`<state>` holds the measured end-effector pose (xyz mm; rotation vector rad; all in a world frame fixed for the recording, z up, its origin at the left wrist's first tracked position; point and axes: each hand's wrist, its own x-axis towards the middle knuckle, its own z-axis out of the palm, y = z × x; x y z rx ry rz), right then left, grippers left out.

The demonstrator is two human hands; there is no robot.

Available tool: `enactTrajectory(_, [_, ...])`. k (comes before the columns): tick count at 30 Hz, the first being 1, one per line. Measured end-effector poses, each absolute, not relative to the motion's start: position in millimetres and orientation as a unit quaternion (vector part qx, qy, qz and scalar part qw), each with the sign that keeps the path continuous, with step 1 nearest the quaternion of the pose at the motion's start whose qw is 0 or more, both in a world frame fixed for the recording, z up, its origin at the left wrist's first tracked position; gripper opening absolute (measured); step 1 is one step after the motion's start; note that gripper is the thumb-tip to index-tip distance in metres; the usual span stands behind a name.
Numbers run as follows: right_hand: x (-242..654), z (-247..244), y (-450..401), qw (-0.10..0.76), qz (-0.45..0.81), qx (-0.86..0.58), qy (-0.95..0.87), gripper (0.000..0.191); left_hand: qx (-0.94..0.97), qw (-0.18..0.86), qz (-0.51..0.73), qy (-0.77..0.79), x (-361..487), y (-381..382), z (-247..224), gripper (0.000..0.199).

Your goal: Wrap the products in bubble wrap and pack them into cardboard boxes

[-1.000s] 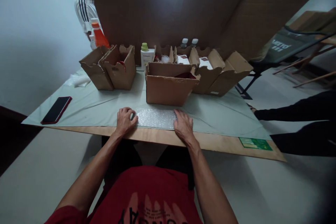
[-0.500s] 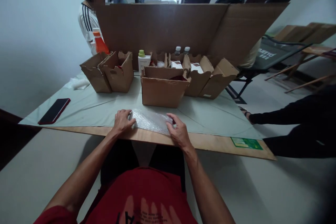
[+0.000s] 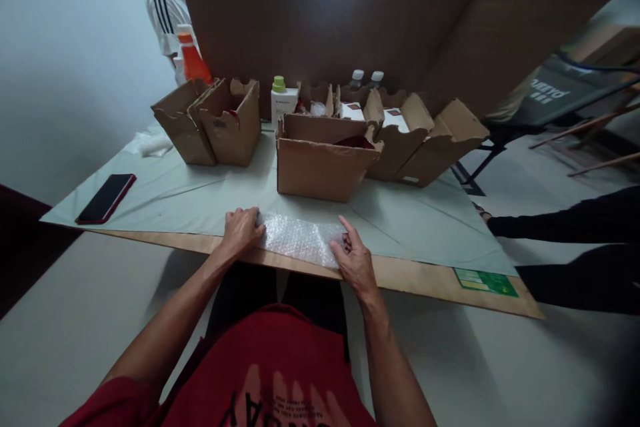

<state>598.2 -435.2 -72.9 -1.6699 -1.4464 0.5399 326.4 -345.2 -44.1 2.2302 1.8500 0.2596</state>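
Observation:
A strip of clear bubble wrap (image 3: 299, 239) lies flattened along the table's front edge. At its left end my left hand (image 3: 243, 232) is closed, with thumb and fingers gripping the edge of the wrap. My right hand (image 3: 356, 257) is at the other end, its index finger lifted and stretched out apart from the thumb. That thumb touches the right edge of the wrap, and the remaining fingers curl loosely beside it. Just beyond the wrap stands a cardboard bin (image 3: 320, 167) with something dark red inside.
More cardboard bins (image 3: 235, 140) stand behind, some holding white boxes. A white bottle with a green cap (image 3: 284, 107) and an orange bottle (image 3: 194, 60) are at the back, before a tall cardboard panel (image 3: 320, 27). A phone (image 3: 106, 199) lies left. People are nearby.
The view has tilted down and shifted. My right index finger has lifted off the wrap and straightened. The wrap looks flatter and more spread out between my hands.

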Motion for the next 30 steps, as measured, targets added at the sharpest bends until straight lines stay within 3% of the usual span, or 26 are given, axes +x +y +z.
enactTrajectory(7, [573,-53,-462,0.401,0.338,-0.587,-0.617,0.044,0.776,0.13,0.097,0.61,309,-337,-31,0.045])
enactTrajectory(11, [523,-44,-458,0.391,0.479,-0.502,-0.605,0.039,0.802,0.051,0.161,0.573,286,-287,-13,0.04])
enactTrajectory(14, [497,-44,-438,0.342,0.548,-0.498,-0.579,0.051,0.824,-0.008,0.19,0.534,290,-240,-13,0.045])
enactTrajectory(17, [495,-49,-421,0.289,0.582,-0.519,-0.555,0.066,0.833,0.011,0.218,0.509,292,-223,-24,0.053])
enactTrajectory(21, [508,-52,-417,0.253,0.666,-0.5,-0.492,0.073,0.851,0.135,0.242,0.446,262,-276,-27,0.041])
enactTrajectory(24, [516,-48,-417,0.281,0.742,-0.445,-0.415,0.07,0.857,0.243,0.18,0.417,238,-338,-21,0.051])
enactTrajectory(27, [519,-42,-412,0.302,0.783,-0.404,-0.363,0.069,0.844,0.239,0.177,0.446,238,-374,-21,0.066])
enactTrajectory(30, [520,-42,-403,0.318,0.794,-0.391,-0.341,0.068,0.816,0.22,0.238,0.479,255,-372,-28,0.054])
